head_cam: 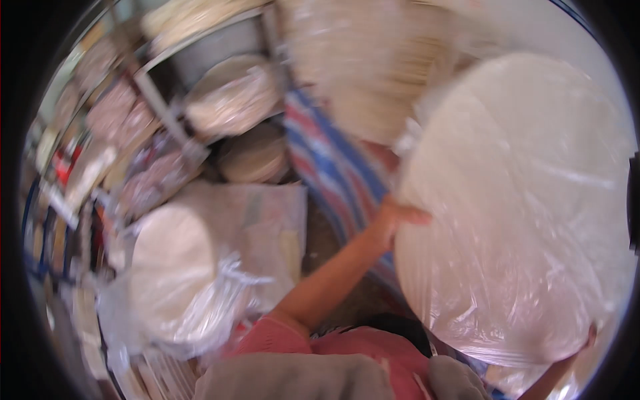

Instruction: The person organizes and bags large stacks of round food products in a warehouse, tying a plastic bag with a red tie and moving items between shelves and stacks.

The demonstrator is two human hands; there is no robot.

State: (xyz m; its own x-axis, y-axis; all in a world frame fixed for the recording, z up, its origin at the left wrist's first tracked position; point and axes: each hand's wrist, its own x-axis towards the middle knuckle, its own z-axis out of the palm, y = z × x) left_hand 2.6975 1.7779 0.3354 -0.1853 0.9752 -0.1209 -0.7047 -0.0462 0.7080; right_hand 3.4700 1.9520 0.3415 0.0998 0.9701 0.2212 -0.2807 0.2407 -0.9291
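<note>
Between my two hands is a large, round, pale stack of thin sheets (505,200), wrapped in clear plastic film. My left hand (402,220) grips its left edge, with the thumb lying over the near face. At the lower right rim, my right hand (591,337) supports the stack; most of its fingers are hidden behind the bundle. The wrapped stack stands tilted, its broad face turned towards me. What the sheets are made of, I cannot tell.
Striped red, white and blue woven plastic sheeting (340,170) hangs behind my left arm. Taller pale stacks (350,65) rise behind it. On the left, a smaller wrapped round stack (172,270) rests near a metal shelf rack (165,102) holding several plastic-wrapped bundles (232,100).
</note>
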